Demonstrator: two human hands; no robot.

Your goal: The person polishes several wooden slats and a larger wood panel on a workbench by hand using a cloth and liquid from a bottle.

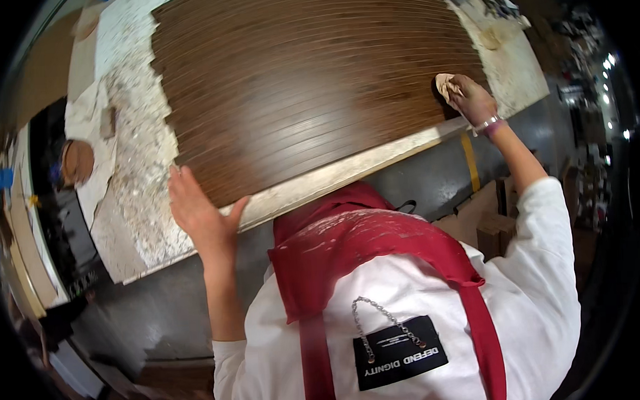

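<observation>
A broad brown wood-slat panel [316, 80] with a glossy sheen lies on a pale, stained worktable [133, 199]. Its narrow strips run left to right, and their ends make a jagged edge on both sides. My right hand [475, 99] grips a crumpled tan cloth [444, 87] against the panel near its right end; a bracelet circles that wrist. At the panel's near left corner, my left hand [204, 211] rests flat with fingers stretched and thumb spread, holding nothing.
A round brown container [77, 162] stands at the table's left edge, near a small block [107, 123]. Stained scraps [493, 3] lie at the far right corner. Cardboard boxes [494, 233] sit below the table's right side. Yellow tape [470, 163] marks the grey floor.
</observation>
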